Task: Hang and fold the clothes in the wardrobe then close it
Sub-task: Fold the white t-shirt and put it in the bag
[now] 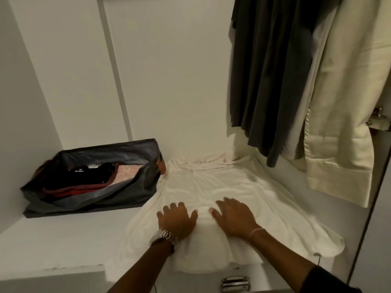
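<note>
Pressing flat on white garment (211, 187), spread over wardrobe shelf (53, 240): left hand (176, 218) and right hand (234, 217), fingers straight, holding nothing, likely smoothing before a fold. Hanging above right, dark garment (268, 70), cream garment (342, 123). Beside, at left, open storage bag (135, 163) with folded clothes.

White garment (222, 187): soft matt cloth, creased. Shelf (53, 240): smooth matt white laminate. Storage bag (135, 182): dark fabric, slight sheen. Wristwatch (169, 236) and drawer handle (234, 283): polished metal. Hanging cream garment (347, 102): smooth cloth.
</note>
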